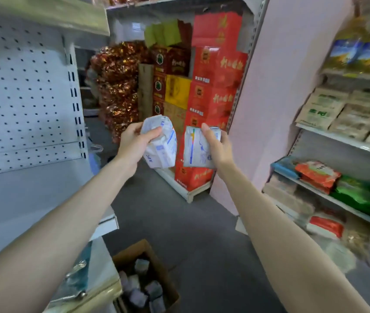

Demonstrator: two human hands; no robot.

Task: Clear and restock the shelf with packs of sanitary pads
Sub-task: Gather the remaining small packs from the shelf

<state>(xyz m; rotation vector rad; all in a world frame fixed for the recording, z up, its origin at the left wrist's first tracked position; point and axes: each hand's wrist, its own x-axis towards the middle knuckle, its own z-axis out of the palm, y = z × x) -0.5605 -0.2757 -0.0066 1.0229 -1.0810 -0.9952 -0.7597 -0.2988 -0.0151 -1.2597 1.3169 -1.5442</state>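
My left hand (133, 141) grips a white and blue pack of sanitary pads (162, 146) in mid-air, at chest height in the aisle. My right hand (216, 145) holds a second, flatter white pack (196, 147) just to its right; the two packs are a small gap apart. The white pegboard shelf (26, 98) at my left has a bare bay. A brown cardboard box (148, 279) on the floor below holds several more packs.
Red and yellow cartons (213, 91) are stacked on a pallet straight ahead, beside bags of foil-wrapped sweets (118, 86). The right-hand shelves (337, 141) carry paper bags, bottles and bright packets. Grey floor runs down the aisle between the shelving.
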